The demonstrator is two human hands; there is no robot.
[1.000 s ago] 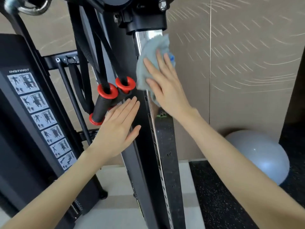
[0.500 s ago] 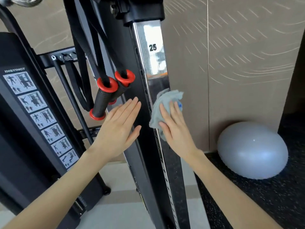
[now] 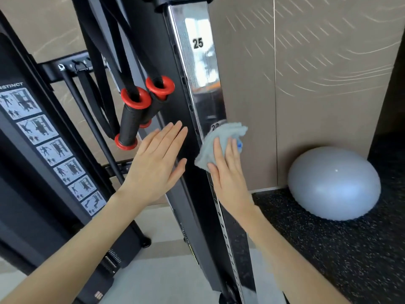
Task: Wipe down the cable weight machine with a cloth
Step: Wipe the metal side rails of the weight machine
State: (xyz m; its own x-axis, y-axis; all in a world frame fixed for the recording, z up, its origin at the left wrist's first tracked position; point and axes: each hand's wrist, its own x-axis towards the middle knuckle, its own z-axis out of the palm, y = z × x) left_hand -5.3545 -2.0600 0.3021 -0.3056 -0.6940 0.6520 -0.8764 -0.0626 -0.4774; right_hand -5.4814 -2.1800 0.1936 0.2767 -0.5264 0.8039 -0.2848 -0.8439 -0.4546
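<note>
A tall chrome rail (image 3: 197, 69) of the black cable weight machine runs down the middle, marked 25 near its top. My right hand (image 3: 230, 172) presses a crumpled light grey cloth (image 3: 221, 137) flat against this rail, just below a partly covered number. My left hand (image 3: 155, 163) lies flat with fingers together on the black upright (image 3: 173, 102) to the left of the rail. It holds nothing. Two black handles with red end rings (image 3: 140, 110) hang on black straps just above my left hand.
A black panel with exercise pictures (image 3: 50, 150) stands at the left. A grey balance dome (image 3: 333, 183) rests on dark speckled rubber flooring (image 3: 328, 249) at the right, against the beige wall. Pale floor (image 3: 160, 270) lies beneath the machine.
My right hand has slid the cloth down the chrome rail from near its top to about mid height, uncovering the number 25. My left hand has stayed on the black upright.
</note>
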